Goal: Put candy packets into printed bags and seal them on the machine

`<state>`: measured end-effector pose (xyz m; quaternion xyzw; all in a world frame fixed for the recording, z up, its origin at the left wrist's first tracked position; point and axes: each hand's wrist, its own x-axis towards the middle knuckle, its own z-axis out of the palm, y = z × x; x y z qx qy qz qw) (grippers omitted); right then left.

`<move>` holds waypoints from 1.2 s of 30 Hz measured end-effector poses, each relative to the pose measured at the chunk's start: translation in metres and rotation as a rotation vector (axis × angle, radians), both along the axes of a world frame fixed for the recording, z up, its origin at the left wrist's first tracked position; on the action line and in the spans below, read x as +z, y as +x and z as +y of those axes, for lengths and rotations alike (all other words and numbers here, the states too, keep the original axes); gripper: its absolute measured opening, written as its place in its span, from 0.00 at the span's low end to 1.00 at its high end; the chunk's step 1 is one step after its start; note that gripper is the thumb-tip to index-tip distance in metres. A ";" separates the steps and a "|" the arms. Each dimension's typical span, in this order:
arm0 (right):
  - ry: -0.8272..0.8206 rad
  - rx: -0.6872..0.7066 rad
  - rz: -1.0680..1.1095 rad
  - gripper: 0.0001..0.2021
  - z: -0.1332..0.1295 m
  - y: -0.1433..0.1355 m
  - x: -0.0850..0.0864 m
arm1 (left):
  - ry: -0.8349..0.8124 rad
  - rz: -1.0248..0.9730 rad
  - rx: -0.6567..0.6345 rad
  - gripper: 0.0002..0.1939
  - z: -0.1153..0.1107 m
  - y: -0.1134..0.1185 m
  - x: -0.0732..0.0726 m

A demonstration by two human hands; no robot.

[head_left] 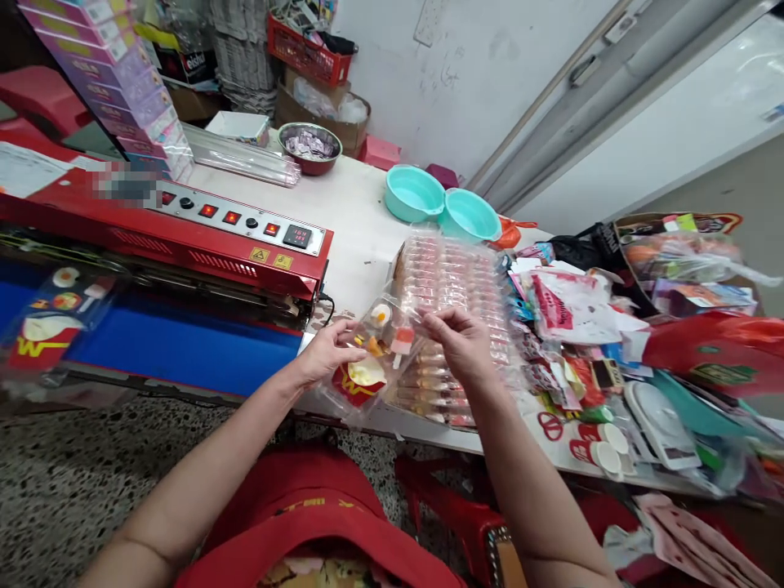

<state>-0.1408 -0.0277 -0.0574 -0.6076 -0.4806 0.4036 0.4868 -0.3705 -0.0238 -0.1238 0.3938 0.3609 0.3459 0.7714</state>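
A clear plastic bag (366,359) hangs between my hands at the table's front edge. Inside it show a red box with a yellow mark, a small fried egg piece and a pink-and-white popsicle piece. My left hand (327,351) grips the bag's left side. At its upper right corner, my right hand (456,339) pinches the plastic. Rows of packed clear bags (453,286) lie just behind and under my right hand. A similar filled bag (46,331) rests at the far left on the blue belt (184,347) of the red sealing machine (245,245).
Two turquoise basins (415,193) and a metal bowl (309,147) stand at the back. Stacked boxes (122,90) rise behind the machine. Paper cups (597,456), a white scale (661,425) and a red bag (723,351) crowd the right. A red stool (453,498) is below the table.
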 end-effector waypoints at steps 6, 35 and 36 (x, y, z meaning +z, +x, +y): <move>-0.268 0.143 0.055 0.23 -0.012 -0.037 -0.041 | -0.146 0.126 0.092 0.31 -0.019 -0.028 -0.018; -0.679 0.707 0.196 0.19 0.008 -0.060 -0.103 | -0.205 0.437 -0.209 0.25 -0.034 -0.135 -0.025; -0.670 0.692 0.205 0.19 0.009 -0.056 -0.105 | -0.223 0.428 -0.201 0.25 -0.037 -0.141 -0.029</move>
